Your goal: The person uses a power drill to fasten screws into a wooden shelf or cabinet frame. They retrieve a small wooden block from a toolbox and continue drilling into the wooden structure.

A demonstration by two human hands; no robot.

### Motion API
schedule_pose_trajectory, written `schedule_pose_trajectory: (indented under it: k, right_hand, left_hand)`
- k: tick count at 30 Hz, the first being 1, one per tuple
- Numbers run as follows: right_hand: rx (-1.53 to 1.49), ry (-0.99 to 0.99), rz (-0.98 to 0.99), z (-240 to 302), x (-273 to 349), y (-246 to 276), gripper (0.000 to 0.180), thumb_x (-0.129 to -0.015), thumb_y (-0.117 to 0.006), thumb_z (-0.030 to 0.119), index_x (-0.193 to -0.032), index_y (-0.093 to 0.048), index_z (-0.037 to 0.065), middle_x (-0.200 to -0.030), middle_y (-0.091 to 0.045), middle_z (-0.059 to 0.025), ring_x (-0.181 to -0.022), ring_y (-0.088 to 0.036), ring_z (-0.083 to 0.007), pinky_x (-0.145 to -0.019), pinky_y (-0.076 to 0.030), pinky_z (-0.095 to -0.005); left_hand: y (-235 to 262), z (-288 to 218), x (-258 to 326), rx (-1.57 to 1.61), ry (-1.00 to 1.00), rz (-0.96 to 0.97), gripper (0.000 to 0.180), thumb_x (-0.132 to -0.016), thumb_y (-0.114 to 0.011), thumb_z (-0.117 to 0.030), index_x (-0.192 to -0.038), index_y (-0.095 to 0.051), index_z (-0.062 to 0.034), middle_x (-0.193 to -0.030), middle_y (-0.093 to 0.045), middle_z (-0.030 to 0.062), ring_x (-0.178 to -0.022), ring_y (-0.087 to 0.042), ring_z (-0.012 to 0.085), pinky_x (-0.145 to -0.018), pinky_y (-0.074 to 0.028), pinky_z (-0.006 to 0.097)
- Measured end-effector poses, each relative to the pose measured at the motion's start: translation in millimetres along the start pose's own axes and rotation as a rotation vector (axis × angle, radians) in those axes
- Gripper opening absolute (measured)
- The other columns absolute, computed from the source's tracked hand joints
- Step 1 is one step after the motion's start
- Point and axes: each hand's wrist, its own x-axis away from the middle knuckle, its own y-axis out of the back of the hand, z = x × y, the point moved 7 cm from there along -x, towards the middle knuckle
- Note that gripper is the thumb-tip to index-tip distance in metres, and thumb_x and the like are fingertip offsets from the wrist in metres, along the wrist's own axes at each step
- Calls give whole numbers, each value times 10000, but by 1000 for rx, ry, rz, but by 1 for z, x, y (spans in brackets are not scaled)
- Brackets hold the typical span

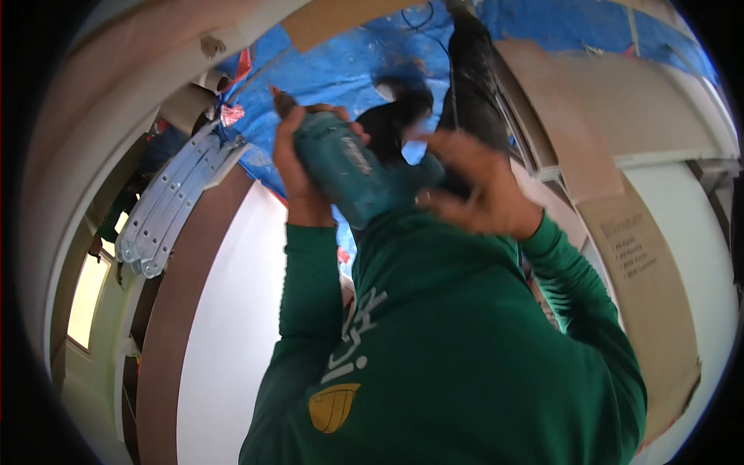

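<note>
A teal power drill (345,167) is held up in front of my waist, its narrow nose pointing away to the far left. Wrapped around the front of its body, my left hand (298,159) is closed on it. My right hand (480,182) is smeared by motion beside the handle end on the right; its fingers look curved, but whether they grip the handle is unclear. A dark cord (452,81) runs down past my trouser leg near the drill.
Blue sheeting (310,70) covers the floor ahead. To the left are a folded metal ladder (170,201) and a white panel (232,310) with a brown edge. Boards (643,108) and a long cardboard piece (643,294) lie on the right. A curved pale edge crosses the upper left.
</note>
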Motion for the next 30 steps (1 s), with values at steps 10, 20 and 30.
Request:
schedule_pose_trajectory:
  k: [10,20,30]
  right_hand:
    - [62,-76,176,-26,-2,-8,284,-1039,-702,194,-1253,-753,14,-1183,-787,-184,-1072,-765,-333,-945,-589,-412]
    - [167,144,931,68,-13,-44,303,-1011,-689,225,-1285,-782,134,-1141,-794,-166,-1060,-751,-377,-933,-585,-476]
    - [902,339,754,121,13,-41,303,-999,-617,199,-1259,-767,158,-876,-729,-148,-903,-761,-385,-774,-598,-532]
  left_hand:
    - [14,-67,113,92,-277,74,468,-1026,-550,-521,-1079,-645,-66,-1011,-651,150,-852,-677,300,-765,-570,446]
    - [-8,-99,177,122,-382,203,697,-1109,-383,-686,-1093,-649,-42,-888,-690,188,-721,-723,312,-614,-618,418]
    - [-23,-112,189,68,-357,272,702,-1106,-363,-708,-1151,-631,-60,-935,-677,187,-747,-718,323,-624,-625,439]
